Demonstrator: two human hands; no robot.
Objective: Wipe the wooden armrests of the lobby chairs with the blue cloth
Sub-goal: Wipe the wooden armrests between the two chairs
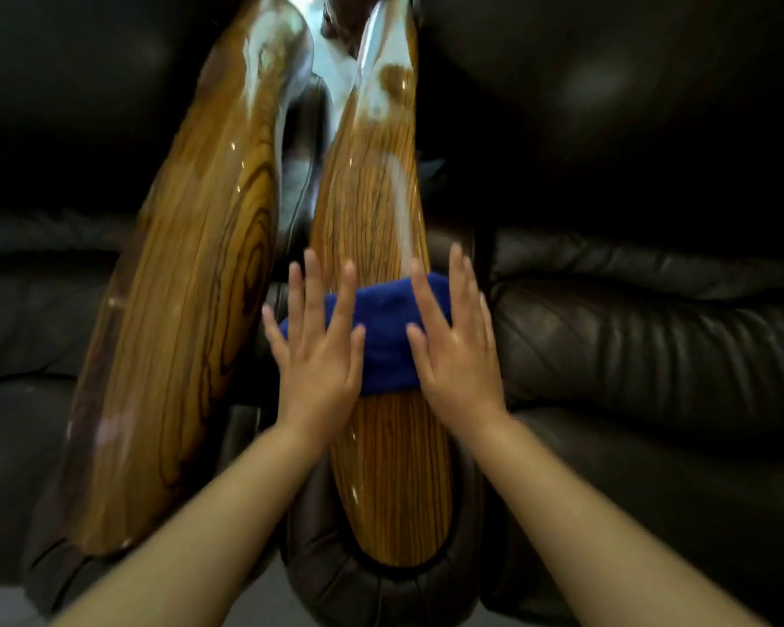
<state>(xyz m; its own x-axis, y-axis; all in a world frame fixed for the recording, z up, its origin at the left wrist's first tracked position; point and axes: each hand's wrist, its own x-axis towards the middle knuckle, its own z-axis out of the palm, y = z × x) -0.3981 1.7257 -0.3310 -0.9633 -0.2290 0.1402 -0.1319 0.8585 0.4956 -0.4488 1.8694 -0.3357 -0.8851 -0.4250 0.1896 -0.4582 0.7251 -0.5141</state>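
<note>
1. Far left, the left armrest [177, 319] gleams, glossy rounded wood with swirling grain, and no cloth is on it.
2. My left hand [320, 355] is flat, fingers spread, pinning the blue cloth [383, 337].
3. That soft, folded cloth sits mid-length across the right armrest [381, 210]; I judge much wiping remains.
4. My right hand [456, 350] presses flat, gripping nothing, beside creased dark leather [643, 346].

I'm seeing the blue cloth [388, 337] lying bunched across the right-hand wooden armrest [383, 228], just below the middle of the frame, draping over both its edges. That armrest is glossy, straight-grained and running from the bottom centre up to the top. The second wooden armrest [186, 310] is sitting left of it, shiny, with swirling grain.
</note>
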